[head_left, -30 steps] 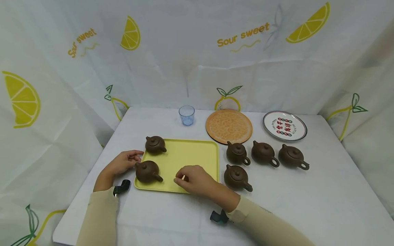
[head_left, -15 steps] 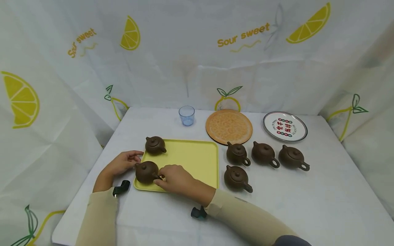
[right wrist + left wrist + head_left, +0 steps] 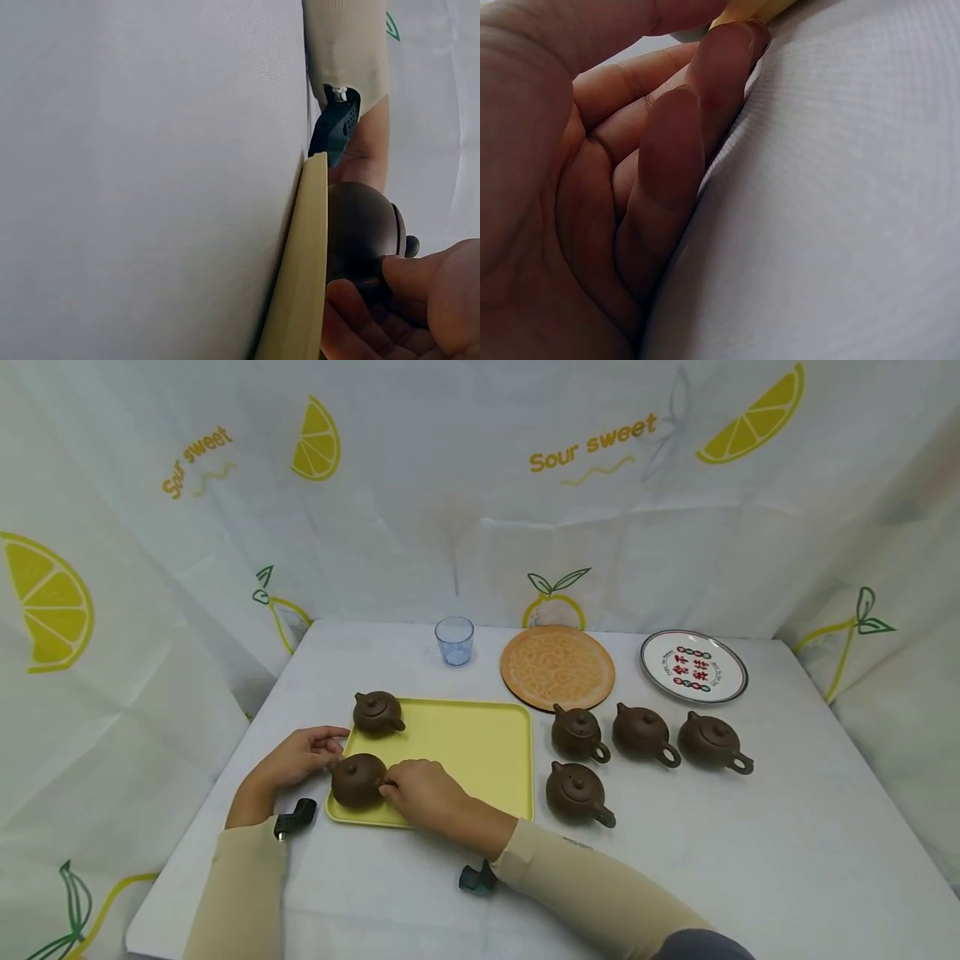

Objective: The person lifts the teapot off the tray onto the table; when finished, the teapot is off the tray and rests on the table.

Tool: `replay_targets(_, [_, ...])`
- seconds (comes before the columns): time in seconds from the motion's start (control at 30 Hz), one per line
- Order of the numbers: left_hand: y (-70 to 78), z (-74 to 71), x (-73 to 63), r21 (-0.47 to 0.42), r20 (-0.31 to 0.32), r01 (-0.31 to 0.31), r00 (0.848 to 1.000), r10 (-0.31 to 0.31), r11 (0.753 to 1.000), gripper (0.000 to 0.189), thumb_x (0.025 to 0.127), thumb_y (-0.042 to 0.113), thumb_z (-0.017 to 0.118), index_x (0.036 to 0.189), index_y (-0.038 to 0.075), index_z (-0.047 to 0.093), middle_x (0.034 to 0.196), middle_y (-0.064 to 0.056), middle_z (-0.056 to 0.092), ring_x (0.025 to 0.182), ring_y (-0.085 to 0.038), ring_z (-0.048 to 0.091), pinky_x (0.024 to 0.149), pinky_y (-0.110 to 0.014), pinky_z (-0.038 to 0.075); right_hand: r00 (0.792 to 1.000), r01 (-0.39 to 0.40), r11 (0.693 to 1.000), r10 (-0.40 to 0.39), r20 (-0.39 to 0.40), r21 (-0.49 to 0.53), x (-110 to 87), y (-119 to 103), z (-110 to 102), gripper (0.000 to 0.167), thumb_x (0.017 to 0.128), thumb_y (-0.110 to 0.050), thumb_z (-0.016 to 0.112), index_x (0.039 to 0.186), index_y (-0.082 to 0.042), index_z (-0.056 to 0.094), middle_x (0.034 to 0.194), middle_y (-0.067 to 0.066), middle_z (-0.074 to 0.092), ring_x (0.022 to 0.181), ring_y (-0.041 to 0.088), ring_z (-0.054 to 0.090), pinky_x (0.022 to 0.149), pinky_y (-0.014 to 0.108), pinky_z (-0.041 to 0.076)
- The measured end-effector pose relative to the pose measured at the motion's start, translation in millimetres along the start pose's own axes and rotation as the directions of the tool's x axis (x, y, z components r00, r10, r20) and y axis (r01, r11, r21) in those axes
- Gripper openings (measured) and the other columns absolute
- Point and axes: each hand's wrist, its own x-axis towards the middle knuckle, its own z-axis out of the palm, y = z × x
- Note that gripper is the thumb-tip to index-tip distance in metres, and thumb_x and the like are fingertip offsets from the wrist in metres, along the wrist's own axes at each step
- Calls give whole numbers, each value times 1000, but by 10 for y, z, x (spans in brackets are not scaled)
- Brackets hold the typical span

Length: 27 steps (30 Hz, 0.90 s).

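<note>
In the head view my right hand (image 3: pixel 427 792) pinches the handle of a dark brown teapot (image 3: pixel 358 780) at the near left corner of a yellow tray (image 3: pixel 465 752). The right wrist view shows the thumb (image 3: pixel 416 277) on the handle, with the teapot (image 3: pixel 360 225) upright on the tray. At the tray's left edge, my left hand (image 3: pixel 303 756) holds the rim between thumb and fingers; the left wrist view shows its fingers (image 3: pixel 671 146) curled along the white tabletop. Another teapot (image 3: pixel 378 713) sits at the tray's far left corner.
Right of the tray stand several more brown teapots, three in a row including the middle one (image 3: pixel 643 733), and one nearer (image 3: pixel 577 793). Behind are a blue glass (image 3: pixel 454 643), a round orange-brown mat (image 3: pixel 558 668) and a white plate (image 3: pixel 693 667). A printed cloth (image 3: pixel 465 485) hangs behind.
My right hand has moved left across the tray and taken hold of the near teapot's handle. The left hand has stayed at the tray's edge.
</note>
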Motion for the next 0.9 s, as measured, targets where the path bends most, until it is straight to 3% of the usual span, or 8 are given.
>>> replay_targets(0.43, [25,3,-1,-6,1,23,1000,-23,1000,49,84,-3,64,130,-12,50,89,-12,63,78,-12,59,70,-23,49,993,-65,992,75,-91,111,-300,250,-263,14,95,-23,64,95,-13,74,93,-4,68,84,7,63,73,24,49])
replay_targets(0.57, [41,0,-3,13,-6,37,999,-37,999,49,84,-2,65,130,-11,51,89,-11,63,78,-12,59,71,-23,48,987,-60,992,75,-143,107,-431,382,-372,13,95,-22,64,96,-12,73,90,-4,67,79,7,60,69,24,49])
replay_targets(0.9, [37,-11,3,20,-16,59,998,-59,998,50,85,2,68,132,-8,51,91,-11,63,78,-13,58,69,-22,47,955,-132,987,152,-254,92,-779,616,-766,7,93,-21,67,94,-16,72,83,-9,62,68,4,53,60,24,46])
